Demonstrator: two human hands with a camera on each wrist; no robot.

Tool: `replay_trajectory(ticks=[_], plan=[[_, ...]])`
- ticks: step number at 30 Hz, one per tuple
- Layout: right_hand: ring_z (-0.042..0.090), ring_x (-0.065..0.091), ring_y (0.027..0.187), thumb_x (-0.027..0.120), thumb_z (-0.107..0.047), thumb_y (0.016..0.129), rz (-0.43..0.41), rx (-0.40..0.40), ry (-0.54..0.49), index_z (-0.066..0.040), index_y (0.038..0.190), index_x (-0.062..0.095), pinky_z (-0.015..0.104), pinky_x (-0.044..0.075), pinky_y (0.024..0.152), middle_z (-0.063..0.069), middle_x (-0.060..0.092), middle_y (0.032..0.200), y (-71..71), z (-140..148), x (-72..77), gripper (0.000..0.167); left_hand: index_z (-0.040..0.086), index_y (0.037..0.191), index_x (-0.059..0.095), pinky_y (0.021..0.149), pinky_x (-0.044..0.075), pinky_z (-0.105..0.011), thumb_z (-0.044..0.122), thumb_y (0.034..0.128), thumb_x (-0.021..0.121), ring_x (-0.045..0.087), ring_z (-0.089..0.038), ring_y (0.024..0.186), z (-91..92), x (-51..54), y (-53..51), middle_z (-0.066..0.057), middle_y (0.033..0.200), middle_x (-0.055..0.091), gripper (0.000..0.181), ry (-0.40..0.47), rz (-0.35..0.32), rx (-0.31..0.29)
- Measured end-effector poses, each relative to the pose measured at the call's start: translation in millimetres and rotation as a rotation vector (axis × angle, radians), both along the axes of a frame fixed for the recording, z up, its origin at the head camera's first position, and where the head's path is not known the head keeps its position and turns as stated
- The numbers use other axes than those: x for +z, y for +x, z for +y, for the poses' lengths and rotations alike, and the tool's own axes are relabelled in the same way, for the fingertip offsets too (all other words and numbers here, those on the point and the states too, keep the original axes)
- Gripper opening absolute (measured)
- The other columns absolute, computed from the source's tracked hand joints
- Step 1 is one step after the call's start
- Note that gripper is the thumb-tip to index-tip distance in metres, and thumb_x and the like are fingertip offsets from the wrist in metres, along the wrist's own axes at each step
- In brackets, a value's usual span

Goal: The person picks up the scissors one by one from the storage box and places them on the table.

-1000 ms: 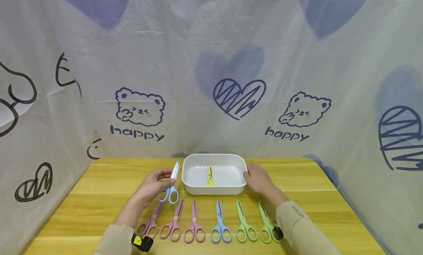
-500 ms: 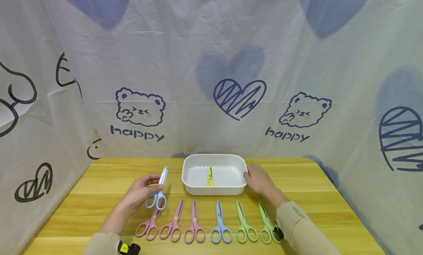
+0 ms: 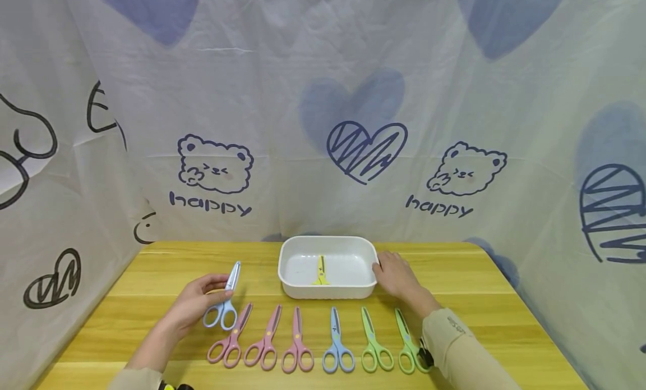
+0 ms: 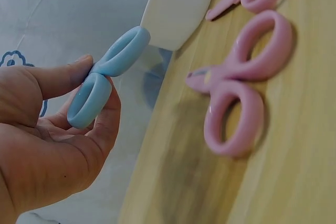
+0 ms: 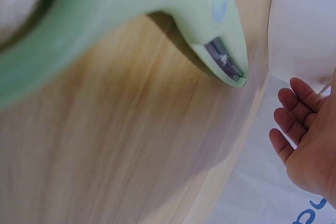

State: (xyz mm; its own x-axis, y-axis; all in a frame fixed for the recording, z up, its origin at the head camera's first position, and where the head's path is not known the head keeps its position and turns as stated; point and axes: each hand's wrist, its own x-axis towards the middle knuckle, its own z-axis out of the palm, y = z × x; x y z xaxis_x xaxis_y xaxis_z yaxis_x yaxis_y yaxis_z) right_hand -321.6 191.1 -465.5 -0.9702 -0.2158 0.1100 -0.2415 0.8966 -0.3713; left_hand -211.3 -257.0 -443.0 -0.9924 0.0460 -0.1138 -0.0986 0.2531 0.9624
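Observation:
My left hand [image 3: 194,303] holds a pair of light blue scissors [image 3: 233,276] above the table, thumb and fingers pinching near the pivot. Their tips point away, and the handle loops [image 4: 107,66] stick out in the left wrist view. Below and to the right lies the nearest pink pair of scissors [image 3: 232,340]. At the right end of a white plastic container [image 3: 328,292], my right hand [image 3: 398,275] grips the rim; its thumb is hidden in the right wrist view. Yellow scissors [image 3: 321,273] lie inside the container, handles hidden by the front wall.
Along the front of the wooden table [image 3: 166,272] lies a row: more pink scissors [image 3: 296,336], a blue pair [image 3: 335,334] and two green pairs [image 3: 370,336]. A printed cloth [image 3: 323,59] hangs behind and at both sides.
My left hand has carried the blue scissors left and toward the front, away from the container. The right hand and the container have stayed in place.

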Motion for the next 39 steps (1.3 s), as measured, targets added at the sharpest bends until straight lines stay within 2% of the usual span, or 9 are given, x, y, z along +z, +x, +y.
replay_trajectory(ticks=[7,12,24,32,39], plan=[[0.034,0.053,0.110,0.045,-0.023,0.108,-0.010,-0.010,0.006,0.005,0.131,0.059,0.053,0.044,0.102,0.018,0.064,0.124,0.0,-0.9,-0.1,0.039,-0.015,0.144,0.045,0.081,0.056,-0.027,0.005,0.0968,0.069,0.064,-0.018,0.098,-15.2,-2.2,9.5,-0.030,0.135,0.057,0.056,-0.031,-0.009,-0.003],[0.034,0.053,0.110,0.045,-0.024,0.108,-0.017,-0.011,0.003,0.005,0.132,0.059,0.053,0.044,0.102,0.018,0.064,0.124,0.7,-1.1,1.5,0.040,-0.014,0.144,0.045,0.080,0.056,-0.029,0.007,0.0976,0.070,0.064,-0.017,0.099,-26.1,-6.5,16.3,-0.028,0.134,0.058,0.057,-0.042,-0.045,-0.002],[0.035,0.053,0.110,0.045,-0.023,0.107,-0.010,-0.001,0.004,0.005,0.130,0.060,0.054,0.044,0.101,0.018,0.064,0.122,0.8,-0.6,0.7,0.039,-0.017,0.144,0.043,0.081,0.056,-0.030,0.008,0.0980,0.070,0.063,-0.018,0.101,-48.8,-17.6,32.2,-0.025,0.131,0.061,0.058,-0.069,-0.079,-0.025],[0.035,0.053,0.110,0.045,-0.023,0.108,-0.005,0.007,0.021,0.004,0.128,0.060,0.053,0.045,0.100,0.018,0.064,0.122,1.0,-0.3,1.6,0.038,-0.019,0.144,0.041,0.080,0.057,-0.030,0.008,0.0983,0.069,0.064,-0.019,0.100,-59.2,-26.0,38.3,-0.026,0.131,0.061,0.060,-0.058,-0.103,-0.020],[0.036,0.054,0.111,0.045,-0.022,0.107,0.001,0.010,0.015,0.005,0.128,0.061,0.054,0.045,0.100,0.018,0.064,0.122,0.7,-0.3,1.2,0.037,-0.019,0.144,0.040,0.080,0.058,-0.031,0.008,0.0982,0.069,0.064,-0.019,0.099,-63.7,-29.6,38.1,-0.024,0.130,0.062,0.061,-0.033,-0.128,-0.006]])
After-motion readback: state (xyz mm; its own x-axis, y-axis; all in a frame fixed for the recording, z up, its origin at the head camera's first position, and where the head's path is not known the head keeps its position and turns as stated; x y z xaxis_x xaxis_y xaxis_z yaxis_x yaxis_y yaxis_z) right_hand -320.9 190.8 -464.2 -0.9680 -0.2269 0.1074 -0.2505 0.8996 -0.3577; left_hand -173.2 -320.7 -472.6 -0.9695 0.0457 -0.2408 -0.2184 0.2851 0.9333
